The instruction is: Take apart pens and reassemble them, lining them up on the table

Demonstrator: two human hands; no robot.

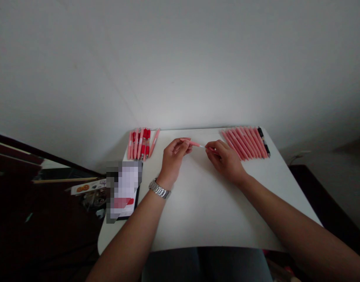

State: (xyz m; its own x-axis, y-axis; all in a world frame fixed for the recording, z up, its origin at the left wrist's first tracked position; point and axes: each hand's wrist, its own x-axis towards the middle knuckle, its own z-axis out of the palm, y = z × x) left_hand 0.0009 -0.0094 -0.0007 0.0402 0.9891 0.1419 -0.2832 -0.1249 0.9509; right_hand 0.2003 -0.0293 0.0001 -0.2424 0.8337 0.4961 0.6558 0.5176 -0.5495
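Over the middle of the white table (203,211), my left hand (175,154) is closed on a pink pen part (194,143), which lies nearly level with a pale thin end pointing right. My right hand (224,158) pinches another small pink piece (211,149) at that thin end; the fingers hide most of it. Several pink pens (246,143) lie side by side in a slanted row right of my right hand. To the left of my left hand is a group of pink and red pens (139,144), with one pink pen (154,143) leaning apart at its right side.
A black pen (264,143) lies at the right end of the pink row. A device with a lit, partly blurred screen (127,188) rests at the table's left edge, near my left forearm. The wall (180,78) stands directly behind the table.
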